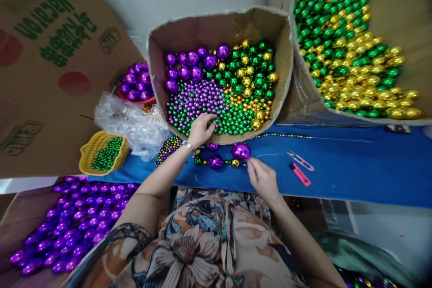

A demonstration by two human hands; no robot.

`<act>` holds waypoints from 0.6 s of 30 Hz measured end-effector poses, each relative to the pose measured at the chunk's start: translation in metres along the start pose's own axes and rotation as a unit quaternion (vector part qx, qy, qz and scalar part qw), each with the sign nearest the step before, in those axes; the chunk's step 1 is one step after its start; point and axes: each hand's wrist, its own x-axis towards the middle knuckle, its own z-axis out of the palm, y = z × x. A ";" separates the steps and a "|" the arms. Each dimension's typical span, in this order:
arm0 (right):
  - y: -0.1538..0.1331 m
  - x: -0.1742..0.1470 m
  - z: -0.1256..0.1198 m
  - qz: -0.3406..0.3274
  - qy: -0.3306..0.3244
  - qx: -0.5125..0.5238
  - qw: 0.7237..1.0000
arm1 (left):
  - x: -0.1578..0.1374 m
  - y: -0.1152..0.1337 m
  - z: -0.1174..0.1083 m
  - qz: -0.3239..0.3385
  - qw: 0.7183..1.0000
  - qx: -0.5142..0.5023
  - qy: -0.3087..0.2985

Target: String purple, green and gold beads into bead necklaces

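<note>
My left hand reaches over the front rim of the middle cardboard box, at the small green beads and purple beads. Its fingers are closed together; whatever they hold is hidden. My right hand pinches the end of a bead string beside a large shiny purple bead. Purple, gold and green beads of mixed sizes make up this string, which lies on the blue cloth in front of the box. A thin pale thread trails to the right of my hand.
Pink thread snips and a pink utility knife lie at right, below a small-bead strand. A yellow basket, clear plastic bag and red bowl stand left. Boxes of green-gold and purple beads flank me.
</note>
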 end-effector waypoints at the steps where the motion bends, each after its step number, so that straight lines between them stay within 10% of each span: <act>1: 0.000 0.000 -0.001 0.002 -0.001 -0.001 1.000 | -0.005 0.004 0.002 -0.040 0.995 -0.086 -0.009; 7: -0.003 0.003 -0.003 0.013 -0.009 0.004 1.000 | -0.031 0.031 0.011 -0.200 0.887 -0.409 -0.080; 18: -0.001 0.000 -0.002 0.000 -0.011 -0.020 1.000 | -0.040 0.038 0.017 -0.183 0.896 -0.402 -0.053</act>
